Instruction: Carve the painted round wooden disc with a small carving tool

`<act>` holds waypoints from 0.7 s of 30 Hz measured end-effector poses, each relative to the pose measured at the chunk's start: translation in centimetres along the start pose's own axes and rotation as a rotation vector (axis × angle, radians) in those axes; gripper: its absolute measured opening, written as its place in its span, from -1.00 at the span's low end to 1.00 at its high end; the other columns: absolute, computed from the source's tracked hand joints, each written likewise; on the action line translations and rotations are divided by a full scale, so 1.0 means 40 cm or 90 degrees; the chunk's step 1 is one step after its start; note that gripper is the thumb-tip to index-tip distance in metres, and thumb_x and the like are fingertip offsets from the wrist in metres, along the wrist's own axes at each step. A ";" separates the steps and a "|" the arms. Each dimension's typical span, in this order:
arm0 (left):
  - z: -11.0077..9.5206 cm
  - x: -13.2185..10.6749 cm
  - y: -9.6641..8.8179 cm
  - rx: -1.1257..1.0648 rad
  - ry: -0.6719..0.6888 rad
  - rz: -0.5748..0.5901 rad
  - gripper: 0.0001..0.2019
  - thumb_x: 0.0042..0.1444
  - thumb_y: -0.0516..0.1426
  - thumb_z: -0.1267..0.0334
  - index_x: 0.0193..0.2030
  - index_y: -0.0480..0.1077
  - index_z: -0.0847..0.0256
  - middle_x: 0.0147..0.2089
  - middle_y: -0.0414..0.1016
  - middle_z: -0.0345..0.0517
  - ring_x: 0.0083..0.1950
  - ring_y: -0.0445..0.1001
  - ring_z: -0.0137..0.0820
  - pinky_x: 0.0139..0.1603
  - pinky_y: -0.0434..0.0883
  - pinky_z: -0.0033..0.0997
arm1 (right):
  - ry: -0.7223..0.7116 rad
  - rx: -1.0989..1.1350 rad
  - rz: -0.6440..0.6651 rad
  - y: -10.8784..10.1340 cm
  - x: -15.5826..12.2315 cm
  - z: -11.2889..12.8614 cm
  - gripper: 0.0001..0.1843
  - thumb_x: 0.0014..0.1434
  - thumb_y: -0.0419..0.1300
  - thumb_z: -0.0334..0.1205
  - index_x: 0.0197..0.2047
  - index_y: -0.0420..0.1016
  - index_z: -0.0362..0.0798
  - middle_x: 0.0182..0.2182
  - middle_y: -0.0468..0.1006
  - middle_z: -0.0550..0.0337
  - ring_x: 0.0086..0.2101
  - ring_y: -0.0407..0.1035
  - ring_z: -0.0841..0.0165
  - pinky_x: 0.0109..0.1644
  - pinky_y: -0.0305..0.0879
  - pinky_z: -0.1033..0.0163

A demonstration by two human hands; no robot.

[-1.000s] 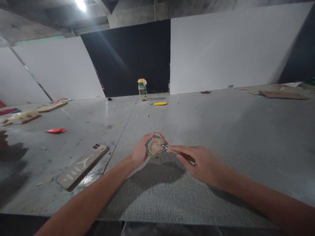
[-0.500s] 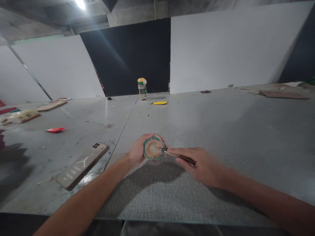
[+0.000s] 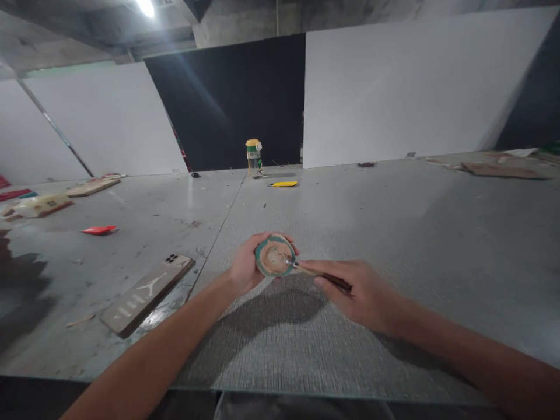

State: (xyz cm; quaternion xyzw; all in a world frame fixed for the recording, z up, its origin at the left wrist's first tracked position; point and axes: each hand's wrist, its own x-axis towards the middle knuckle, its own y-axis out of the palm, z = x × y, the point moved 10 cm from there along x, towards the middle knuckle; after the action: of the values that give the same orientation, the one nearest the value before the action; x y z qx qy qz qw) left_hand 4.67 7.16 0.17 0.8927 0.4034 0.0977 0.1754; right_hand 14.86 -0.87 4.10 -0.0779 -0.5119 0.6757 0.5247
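My left hand [image 3: 245,268] is wrapped around a small round piece [image 3: 275,255] with a green rim and a tan, wood-coloured face, held just above the grey table [image 3: 394,233]. My right hand [image 3: 354,289] pinches a thin tool [image 3: 317,274] with a dark handle and a metal tip. The tip rests on the tan face of the round piece, near its right side. Both hands are closed on what they hold.
A phone [image 3: 146,293] in a tan case lies face down at the left. Farther back stand a bottle [image 3: 253,157] with a yellow cap and a yellow utility knife [image 3: 283,184]. A red item [image 3: 100,230] and flat boards [image 3: 41,205] lie at the far left.
The round piece has turned slightly in my left hand and the tool tip has shifted a little across its face. Both hands stay in nearly the same spot.
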 end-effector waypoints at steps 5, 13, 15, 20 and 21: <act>-0.008 0.007 -0.014 -0.024 0.032 -0.015 -0.54 0.19 -0.11 0.09 -0.08 0.45 0.39 -0.15 0.52 0.20 -0.31 0.46 -0.28 -0.53 0.36 -0.42 | 0.047 -0.018 -0.029 -0.018 0.001 -0.019 -0.62 0.29 0.02 -0.27 0.13 0.45 0.01 -0.09 0.62 0.12 -0.37 0.52 0.35 -0.33 0.39 0.29; -0.015 0.003 -0.011 0.061 0.080 -0.016 -0.61 0.21 -0.06 0.08 -0.07 0.43 0.32 -0.11 0.50 0.12 -0.26 0.42 -0.33 -0.41 0.31 -0.44 | 0.069 -0.029 0.001 0.003 0.008 -0.031 -0.60 0.26 0.02 -0.32 0.12 0.46 0.04 -0.04 0.60 0.18 -0.17 0.53 0.30 -0.17 0.41 0.27; -0.018 0.001 -0.006 0.096 0.094 -0.016 -0.63 0.21 -0.04 0.06 -0.11 0.43 0.28 -0.12 0.48 0.07 -0.27 0.40 -0.35 -0.38 0.29 -0.45 | 0.068 -0.034 0.002 0.005 0.008 -0.032 -0.60 0.25 0.03 -0.33 0.12 0.46 0.04 -0.03 0.60 0.17 -0.13 0.52 0.29 -0.12 0.41 0.25; -0.021 -0.003 0.010 0.124 0.106 -0.024 -0.65 0.17 0.03 -0.02 -0.19 0.43 0.24 -0.20 0.44 -0.01 -0.27 0.37 -0.38 -0.37 0.25 -0.46 | 0.084 -0.028 0.012 0.008 0.007 -0.038 -0.59 0.23 0.03 -0.35 0.10 0.48 0.01 -0.07 0.62 0.14 -0.27 0.54 0.33 -0.25 0.40 0.31; -0.019 -0.003 0.015 0.115 0.103 -0.025 -0.65 0.15 0.05 -0.02 -0.19 0.43 0.24 -0.20 0.43 -0.01 -0.26 0.37 -0.37 -0.37 0.25 -0.46 | 0.089 -0.023 0.015 0.010 0.007 -0.039 -0.58 0.22 0.03 -0.36 0.10 0.48 0.01 -0.09 0.63 0.14 -0.32 0.54 0.35 -0.29 0.39 0.33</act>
State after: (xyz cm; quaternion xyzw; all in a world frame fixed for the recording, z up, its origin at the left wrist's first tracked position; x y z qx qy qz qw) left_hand 4.76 6.90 1.09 0.8860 0.4409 0.1293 0.0633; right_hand 15.50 0.33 3.17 -0.1402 -0.4855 0.6653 0.5495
